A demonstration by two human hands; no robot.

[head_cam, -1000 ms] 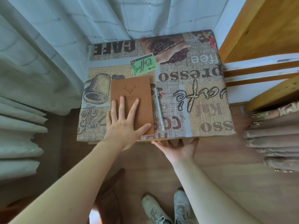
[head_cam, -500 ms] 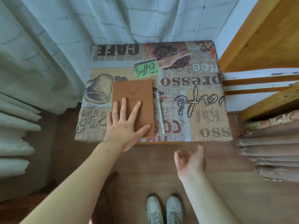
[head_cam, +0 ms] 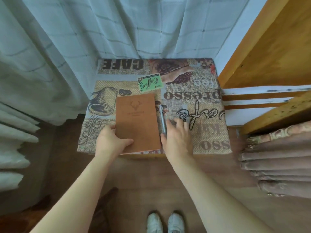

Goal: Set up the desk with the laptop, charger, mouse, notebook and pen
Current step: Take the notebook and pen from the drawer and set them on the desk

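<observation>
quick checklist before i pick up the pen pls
1. Pen in reach: ok, it lies on the desk just right of the notebook, beside the right hand.
2. Right hand free: ok, it rests over the pen's near end with no grip showing yet.
3. Notebook steadied: ok, the left hand holds its near left corner, thumb on the cover.
4. Pen clear of the notebook: ok, a thin gap shows between them.
5. Pen cap on: cannot tell, too blurred.
6. Laptop, charger and mouse on the desk: not ok, none is in view.
</observation>
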